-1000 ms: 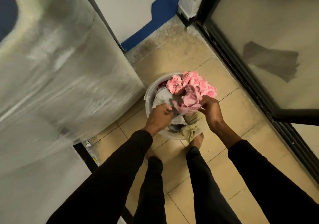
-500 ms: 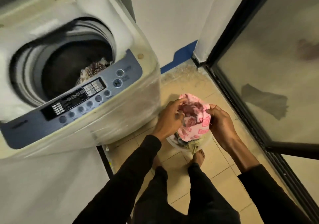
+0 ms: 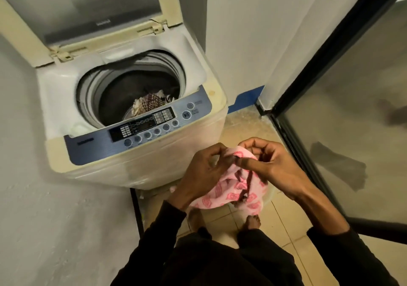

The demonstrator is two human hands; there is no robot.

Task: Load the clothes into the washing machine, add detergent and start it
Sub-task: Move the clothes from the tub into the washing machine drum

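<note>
A top-loading washing machine [image 3: 141, 166] stands at the left with its lid [image 3: 83, 10] raised. Its drum [image 3: 132, 91] is open and holds a checked cloth [image 3: 149, 104] with other dark clothes. A blue control panel [image 3: 141, 129] runs along the machine's front edge. I hold a pink patterned garment [image 3: 233, 192] in front of the machine's right corner, below the panel. My left hand [image 3: 204, 175] grips its left side and my right hand [image 3: 273, 166] pinches its top edge. The white basin [image 3: 269, 194] shows only as a sliver behind the garment.
A dark-framed glass door [image 3: 343, 114] closes off the right side. White walls [image 3: 242, 32] stand behind and left of the machine. My bare feet [image 3: 253, 220] and dark trousers are on the beige tiled floor [image 3: 284, 230] below the garment.
Both hands have lifted the pink garment up out of the basin on the floor. My view has risen from the floor to the open washing machine.
</note>
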